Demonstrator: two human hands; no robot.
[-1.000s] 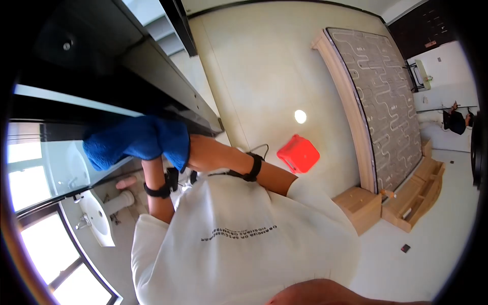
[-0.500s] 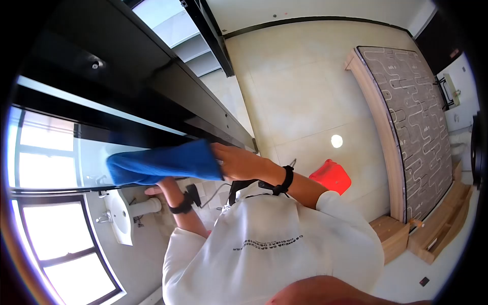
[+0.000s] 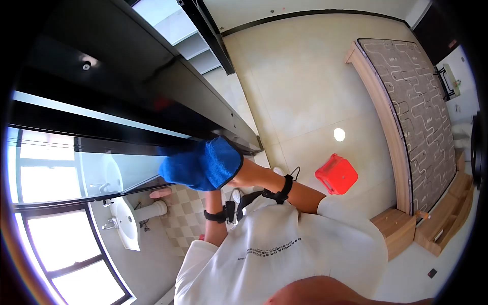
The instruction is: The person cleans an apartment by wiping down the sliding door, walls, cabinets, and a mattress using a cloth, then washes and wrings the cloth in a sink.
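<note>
A blue cloth [image 3: 201, 163] is bunched in front of a dark-framed glass panel [image 3: 132, 170]. My right hand [image 3: 246, 173] grips the cloth's near right edge, its fingers mostly covered by the fabric. From below, my left forearm [image 3: 213, 198] reaches up to the cloth, which hides that hand; the two hands are close together. Whether the cloth touches the glass or the dark frame is hard to tell. Both wrists wear black straps, the right wrist strap [image 3: 284, 189] showing most plainly.
A red plastic stool [image 3: 336, 174] stands on the tiled floor to the right. Beyond it is a bed frame with a patterned mattress [image 3: 406, 112]. Glossy black panels [image 3: 127, 66] rise at the left, with a white washbasin [image 3: 125, 223] and window [image 3: 76, 254] below.
The cloth, stretched out leftward before, is now gathered into a bunch. My left hand has come right, closer to my right hand, which has shifted slightly right. The view has moved a little.
</note>
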